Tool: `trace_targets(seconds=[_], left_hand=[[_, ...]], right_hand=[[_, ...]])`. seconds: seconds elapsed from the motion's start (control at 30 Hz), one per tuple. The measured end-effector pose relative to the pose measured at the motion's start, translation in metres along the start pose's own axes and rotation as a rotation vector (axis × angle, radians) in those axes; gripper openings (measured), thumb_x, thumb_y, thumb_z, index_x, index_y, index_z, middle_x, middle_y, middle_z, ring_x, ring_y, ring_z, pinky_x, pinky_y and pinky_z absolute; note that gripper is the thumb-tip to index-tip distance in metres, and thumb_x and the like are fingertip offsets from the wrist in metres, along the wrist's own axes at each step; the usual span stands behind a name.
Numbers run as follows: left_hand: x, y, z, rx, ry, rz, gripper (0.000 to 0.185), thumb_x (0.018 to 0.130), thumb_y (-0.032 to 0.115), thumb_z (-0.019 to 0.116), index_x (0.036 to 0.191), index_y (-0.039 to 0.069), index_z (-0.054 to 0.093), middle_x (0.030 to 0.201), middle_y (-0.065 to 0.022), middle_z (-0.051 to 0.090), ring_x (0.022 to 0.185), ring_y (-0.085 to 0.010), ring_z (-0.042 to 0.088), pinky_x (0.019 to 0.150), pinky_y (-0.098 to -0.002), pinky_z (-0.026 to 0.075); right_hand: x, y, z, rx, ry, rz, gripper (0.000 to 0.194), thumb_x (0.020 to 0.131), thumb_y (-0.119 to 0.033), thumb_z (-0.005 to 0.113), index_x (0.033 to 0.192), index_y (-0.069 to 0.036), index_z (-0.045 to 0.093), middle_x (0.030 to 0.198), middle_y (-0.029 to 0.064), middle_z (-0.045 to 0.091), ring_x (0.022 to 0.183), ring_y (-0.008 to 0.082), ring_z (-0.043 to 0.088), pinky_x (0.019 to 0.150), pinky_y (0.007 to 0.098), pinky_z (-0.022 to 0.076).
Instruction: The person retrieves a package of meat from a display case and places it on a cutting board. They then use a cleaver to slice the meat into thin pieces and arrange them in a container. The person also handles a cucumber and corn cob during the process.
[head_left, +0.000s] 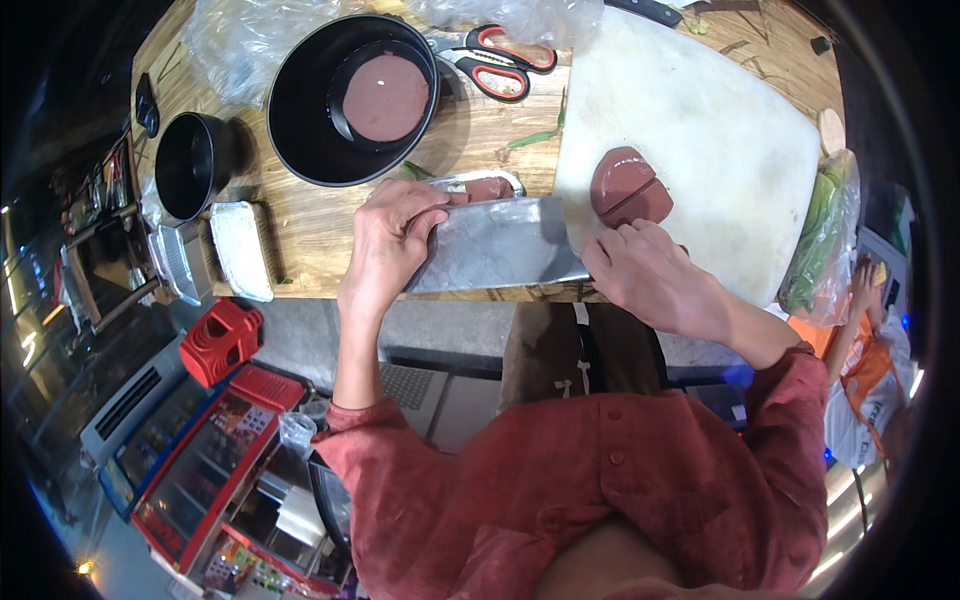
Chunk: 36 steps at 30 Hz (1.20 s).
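Note:
My right hand (637, 274) is closed on the handle end of a broad steel cleaver (502, 244), whose blade lies flat-looking across the table's front edge. At the blade's far end is my left hand (397, 232), its fingers at a reddish-brown piece over a foil tray (517, 180). More brown pieces show in that tray, partly hidden by the blade. On the white cutting board (697, 112) sits a block of brown, smooth food (630, 187), likely blood curd, with a cut across it. A round slab of the same food (386, 97) lies in a large black bowl (300, 142).
Red-and-black scissors (510, 64) lie behind the tray. A small black bowl (187, 165) and foil containers (244, 247) stand at the left. Plastic bags (232, 45) lie along the back. Bagged green vegetables (821, 225) lie right of the board, and another person's hands (866, 285) show beyond.

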<state>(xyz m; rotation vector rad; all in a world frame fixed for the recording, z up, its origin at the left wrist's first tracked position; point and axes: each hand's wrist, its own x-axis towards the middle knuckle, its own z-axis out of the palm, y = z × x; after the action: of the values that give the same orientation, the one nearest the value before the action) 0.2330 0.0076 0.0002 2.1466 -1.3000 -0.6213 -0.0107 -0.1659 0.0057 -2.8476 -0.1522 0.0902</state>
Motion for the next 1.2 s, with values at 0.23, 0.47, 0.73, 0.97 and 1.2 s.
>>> trace_targets(seconds=[0.23, 0.47, 0.73, 0.97, 1.2], left_hand=[[0.0, -0.003, 0.004, -0.016, -0.026, -0.04, 0.029, 0.072, -0.004, 0.075, 0.1, 0.004, 0.071, 0.091, -0.0106, 0.065, 0.078, -0.0237, 0.063, 0.07, -0.0318, 0.05], [0.005, -0.005, 0.013, 0.022, -0.008, -0.022, 0.035, 0.07, -0.005, 0.075, 0.104, 0.003, 0.069, 0.09, -0.0112, 0.062, 0.076, -0.0246, 0.061, 0.067, -0.0331, 0.049], [0.013, 0.006, 0.019, 0.139, -0.057, 0.037, 0.036, 0.067, -0.007, 0.074, 0.101, 0.002, 0.066, 0.099, -0.0144, 0.061, 0.088, -0.0321, 0.062, 0.075, -0.0385, 0.051], [0.013, 0.012, 0.022, 0.252, -0.018, 0.127, 0.032, 0.068, -0.006, 0.07, 0.099, 0.0, 0.065, 0.098, -0.0162, 0.062, 0.091, -0.0361, 0.061, 0.081, -0.0422, 0.05], [0.011, -0.004, 0.028, 0.032, 0.11, 0.057, 0.015, 0.079, -0.005, 0.063, 0.093, -0.001, 0.065, 0.091, -0.017, 0.064, 0.085, -0.0355, 0.062, 0.077, -0.0409, 0.05]], right_hand=[[-0.031, -0.004, -0.015, 0.18, -0.116, -0.035, 0.016, 0.073, -0.008, 0.057, 0.086, -0.002, 0.051, 0.072, 0.007, 0.052, 0.066, 0.0223, 0.056, 0.062, 0.0337, 0.0426], [-0.05, -0.004, -0.013, 0.26, -0.165, 0.027, 0.015, 0.078, -0.012, 0.06, 0.087, -0.003, 0.052, 0.073, 0.0074, 0.052, 0.067, 0.0228, 0.056, 0.062, 0.0351, 0.042], [-0.063, -0.007, -0.007, 0.359, -0.179, 0.082, 0.021, 0.076, -0.015, 0.064, 0.089, -0.003, 0.053, 0.076, 0.0089, 0.054, 0.069, 0.0244, 0.057, 0.062, 0.0374, 0.0437], [-0.068, -0.008, -0.004, 0.445, -0.171, 0.137, 0.036, 0.068, -0.014, 0.076, 0.093, -0.002, 0.053, 0.08, 0.0104, 0.054, 0.074, 0.029, 0.057, 0.068, 0.0393, 0.0451], [-0.07, -0.007, -0.002, 0.452, -0.184, 0.147, 0.035, 0.069, -0.014, 0.076, 0.092, -0.002, 0.052, 0.081, 0.0109, 0.055, 0.075, 0.0294, 0.057, 0.068, 0.0399, 0.0452]])
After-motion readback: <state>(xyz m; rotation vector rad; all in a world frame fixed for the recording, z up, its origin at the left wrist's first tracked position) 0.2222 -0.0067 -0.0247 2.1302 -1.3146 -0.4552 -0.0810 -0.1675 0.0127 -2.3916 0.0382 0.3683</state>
